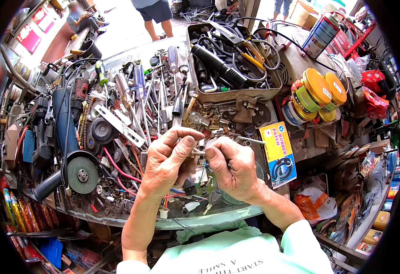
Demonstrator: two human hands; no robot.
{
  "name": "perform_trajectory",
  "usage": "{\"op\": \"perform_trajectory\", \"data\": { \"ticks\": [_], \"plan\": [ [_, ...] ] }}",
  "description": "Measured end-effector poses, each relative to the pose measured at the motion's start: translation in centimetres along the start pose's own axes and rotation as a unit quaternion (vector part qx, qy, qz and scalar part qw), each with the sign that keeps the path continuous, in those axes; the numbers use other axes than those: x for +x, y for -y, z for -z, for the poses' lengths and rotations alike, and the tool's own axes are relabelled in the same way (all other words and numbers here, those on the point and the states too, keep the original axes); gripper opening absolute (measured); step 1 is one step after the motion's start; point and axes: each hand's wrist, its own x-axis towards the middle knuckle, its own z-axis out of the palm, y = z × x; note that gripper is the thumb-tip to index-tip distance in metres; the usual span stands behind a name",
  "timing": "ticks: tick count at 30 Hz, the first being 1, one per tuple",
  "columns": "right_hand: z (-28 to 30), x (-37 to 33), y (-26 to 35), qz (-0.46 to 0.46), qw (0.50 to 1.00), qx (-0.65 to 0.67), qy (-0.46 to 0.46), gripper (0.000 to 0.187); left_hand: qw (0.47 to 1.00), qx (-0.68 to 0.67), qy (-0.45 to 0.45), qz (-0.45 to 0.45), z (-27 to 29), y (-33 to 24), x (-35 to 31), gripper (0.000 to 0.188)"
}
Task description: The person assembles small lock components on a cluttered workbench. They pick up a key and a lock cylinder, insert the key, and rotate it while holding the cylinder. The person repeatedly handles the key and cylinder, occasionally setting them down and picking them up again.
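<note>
Both hands meet over the cluttered glass-topped table point(163, 223). My left hand point(165, 160) is closed, thumb against the bent fingers. My right hand point(234, 169) pinches from the other side, thumb pressed to the forefinger. Between the fingertips shows a small metal pin-like piece point(199, 153), largely hidden, so its exact kind is unclear. Right of my right hand lies a yellow, pink and blue card box point(277, 153). Loose wires and a key point(212, 201) lie below the hands. Small metal parts point(218, 119) are heaped just beyond the fingers.
An angle grinder point(67, 141) lies at the left, its disc facing up. Screwdrivers and other tools point(140, 91) cover the far left. A metal tin point(236, 95) holds pliers, cables and a black torch point(218, 66). Yellow-lidded cans point(316, 89) stand right. Two people are beyond the table.
</note>
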Motion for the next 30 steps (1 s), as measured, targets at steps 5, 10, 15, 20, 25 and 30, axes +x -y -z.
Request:
{"op": "perform_trajectory", "data": {
  "ticks": [5, 10, 15, 20, 25, 30],
  "plan": [
    [0.2, 0.1, 0.1, -0.019, 1.0, -0.005, -0.012, 0.012, 0.996, 0.015, -0.02, -0.09, -1.1, 0.3, 0.1, 0.033],
    [0.1, 0.1, 0.0, -0.008, 1.0, -0.001, -0.004, 0.013, 0.999, 0.018, 0.006, -0.037, -0.5, -0.1, -0.1, 0.028],
    [0.2, 0.2, 0.2, -0.029, 1.0, 0.001, -0.009, 0.013, 1.0, 0.005, -0.002, -0.022, -0.6, -0.2, -0.2, 0.028],
    [0.4, 0.4, 0.1, -0.043, 0.999, -0.002, -0.031, 0.015, 0.999, 0.017, -0.009, -0.043, -0.7, 0.2, -0.1, 0.015],
    [1.5, 1.3, -1.0, -0.148, 0.974, 0.055, -0.162, 0.019, 0.864, 0.373, -0.178, -0.288, -0.6, 2.3, 0.9, 0.015],
    [0.9, 2.5, -3.0, -0.064, 0.982, -0.121, -0.127, 0.012, 0.716, 0.591, -0.148, -0.339, -0.7, 2.7, 1.3, 0.024]
  ]
}}
